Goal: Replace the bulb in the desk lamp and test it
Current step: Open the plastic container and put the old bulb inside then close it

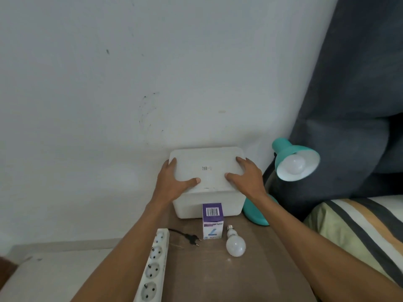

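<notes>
The teal metal desk lamp (292, 162) stood at the right rear of the brown wooden table (250, 277), its shade tilted toward the camera with a round white bulb (293, 165) seated in the socket. A second, loose white bulb (235, 245) lay on its side on the table, screw base pointing away from the person, just beside an upright purple-and-white cardboard bulb box (212, 221). To the left of the box lay a black two-pin plug (193, 238), unplugged, near a long white power strip (153, 269).

Behind the box sat a white plastic storage container (207, 203) against the wall. The left hand (174, 182) and the right hand (246, 179) both rested on its flat white lid (207, 166), fingers spread over the side edges and thumbs laid flat on top, gripping nothing else.

The step in hand looked like seating or lifting that lid. To do it well, both hands would need even pressure at opposite edges so that the lid stayed level, and the right forearm should keep clear of the lamp shade close beside it. The loose bulb could roll if the table were jolted.
</notes>
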